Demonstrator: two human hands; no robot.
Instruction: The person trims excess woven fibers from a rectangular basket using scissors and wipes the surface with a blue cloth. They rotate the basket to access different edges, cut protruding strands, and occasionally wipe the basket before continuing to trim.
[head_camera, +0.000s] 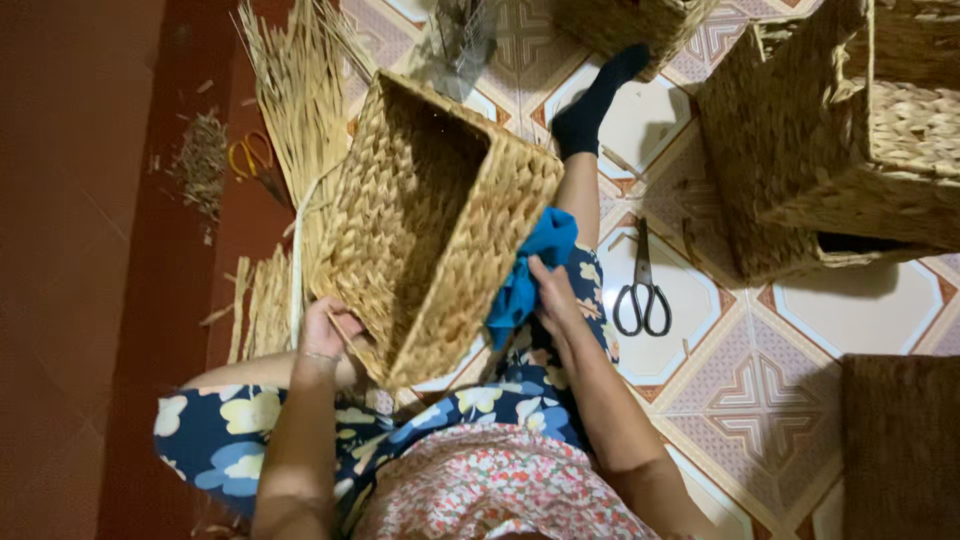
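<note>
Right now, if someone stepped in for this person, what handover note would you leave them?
Left hand: grips the near bottom corner of the woven basket, which lies tipped on its side across the lap, opening facing away.
Right hand: presses a blue cloth against the basket's outer wall.
Nearby: black scissors on the tiled floor right of the leg; yellow-handled scissors and loose straw to the left; more woven baskets stacked at upper right.
Done: the basket looks fully woven.
Left: cannot tell how much of its surface the cloth has covered.
</note>
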